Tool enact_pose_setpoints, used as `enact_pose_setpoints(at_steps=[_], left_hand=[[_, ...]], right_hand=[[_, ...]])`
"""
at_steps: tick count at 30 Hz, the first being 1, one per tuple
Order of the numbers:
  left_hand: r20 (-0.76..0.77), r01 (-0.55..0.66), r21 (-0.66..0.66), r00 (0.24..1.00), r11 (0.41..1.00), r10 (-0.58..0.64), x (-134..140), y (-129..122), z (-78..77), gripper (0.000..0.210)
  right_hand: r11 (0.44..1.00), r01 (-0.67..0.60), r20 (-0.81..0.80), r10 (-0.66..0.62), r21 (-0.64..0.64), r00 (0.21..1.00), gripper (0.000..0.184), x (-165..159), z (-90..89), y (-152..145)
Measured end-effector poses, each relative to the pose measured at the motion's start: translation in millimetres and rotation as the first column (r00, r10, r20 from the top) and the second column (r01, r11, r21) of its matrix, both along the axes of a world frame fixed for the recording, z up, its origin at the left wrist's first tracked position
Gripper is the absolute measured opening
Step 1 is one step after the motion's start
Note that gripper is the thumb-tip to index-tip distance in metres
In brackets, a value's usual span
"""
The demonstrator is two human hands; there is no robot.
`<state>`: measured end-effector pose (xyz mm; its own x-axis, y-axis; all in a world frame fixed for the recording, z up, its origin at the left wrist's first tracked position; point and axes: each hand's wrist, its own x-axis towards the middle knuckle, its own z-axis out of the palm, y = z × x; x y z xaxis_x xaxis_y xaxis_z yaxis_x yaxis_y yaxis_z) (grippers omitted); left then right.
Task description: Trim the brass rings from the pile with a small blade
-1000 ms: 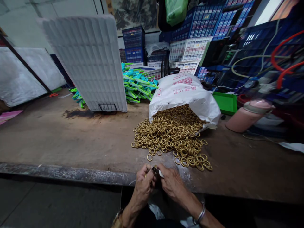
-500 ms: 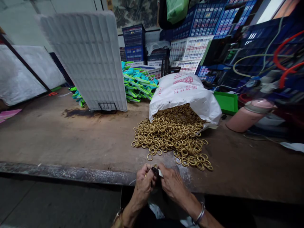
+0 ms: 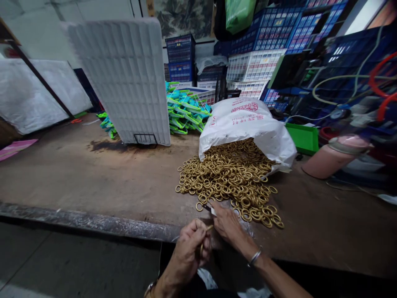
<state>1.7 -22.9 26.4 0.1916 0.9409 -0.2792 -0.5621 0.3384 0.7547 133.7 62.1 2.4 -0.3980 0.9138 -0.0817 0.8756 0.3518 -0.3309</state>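
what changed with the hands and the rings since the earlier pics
The hands have come apart: the right hand moved forward to the near edge of the ring pile, carrying the small black-and-white tool away from the left hand, which is near the table edge with a gold ring showing at its fingertips. The pile and white sack look unchanged.

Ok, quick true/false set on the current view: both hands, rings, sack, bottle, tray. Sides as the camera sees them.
1. The left hand holds a gold-coloured ring. True.
2. The right hand is empty. False: the right hand holds a small dark-tipped tool.
3. Loose rings spill from the white sack. True.
4. The pink bottle is left of the sack. False: the pink bottle is right of it.
5. The green tray is right of the sack. True.
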Motion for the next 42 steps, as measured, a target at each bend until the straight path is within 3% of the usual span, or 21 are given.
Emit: enact_pose_setpoints(at_steps=[4, 7, 15, 18, 20, 23, 25, 27, 30, 34, 38, 42], left_hand=[[0.078, -0.041, -0.076, 0.996, 0.996, 0.047, -12, 2, -5.9, 0.026], [0.119, -0.093, -0.106, 0.987, 0.990, 0.106, -20, 3, -12.2, 0.022], [0.380, -0.061, -0.190, 0.916, 0.980, 0.130, -30, 8, -28.8, 0.020], [0.407, -0.049, -0.224, 0.903, 0.973, 0.139, -27, 11, -32.8, 0.021], [0.390, -0.070, -0.264, 0.905, 0.962, 0.173, -25, 14, -32.9, 0.021], [0.397, -0.089, -0.325, 0.891, 0.941, 0.221, -21, 21, -29.2, 0.020], [0.421, -0.079, -0.352, 0.877, 0.933, 0.233, -19, 26, -25.8, 0.019], [0.419, -0.077, -0.361, 0.877, 0.930, 0.235, -15, 29, -23.2, 0.019], [0.302, -0.121, -0.334, 0.926, 0.935, 0.228, -8, 30, -21.9, 0.023], [-0.009, -0.202, -0.190, 0.979, 0.961, 0.204, 6, 27, -22.0, 0.032], [-0.226, -0.168, -0.078, 0.963, 0.983, 0.147, 16, 26, -17.5, 0.034], [-0.428, -0.160, 0.034, 0.890, 0.987, 0.159, 19, 28, -12.6, 0.036]], right_hand=[[0.991, -0.100, -0.075, 0.107, 0.089, 0.991, 0.041, -19, -5.5, 6], [0.982, -0.149, -0.038, 0.154, 0.119, 0.987, 0.043, -28, -11.3, 7], [0.988, -0.084, 0.051, 0.078, 0.132, 0.996, 0.033, -24, -21.9, 3], [0.991, -0.063, 0.037, 0.059, 0.118, 0.998, 0.032, -20, -19.3, 3], [0.996, -0.038, -0.025, 0.040, 0.084, 0.999, 0.029, -17, -16.2, 3], [1.000, 0.032, -0.252, -0.031, -0.001, 0.967, 0.014, -10, -12.9, 2], [0.996, 0.074, -0.445, -0.085, -0.042, 0.891, 0.008, -6, -12.2, 0], [0.993, 0.073, -0.597, -0.112, -0.090, 0.795, 0.018, -3, -11.7, -4], [0.985, 0.045, -0.697, -0.151, -0.169, 0.701, 0.023, 1, -9.0, -11], [0.985, 0.022, -0.711, -0.140, -0.174, 0.689, 0.025, 5, -2.6, -17], [0.979, 0.006, -0.714, -0.152, -0.203, 0.684, 0.026, 6, 0.0, -17], [0.936, -0.022, -0.734, -0.260, -0.351, 0.627, 0.023, 5, -1.5, -16]])
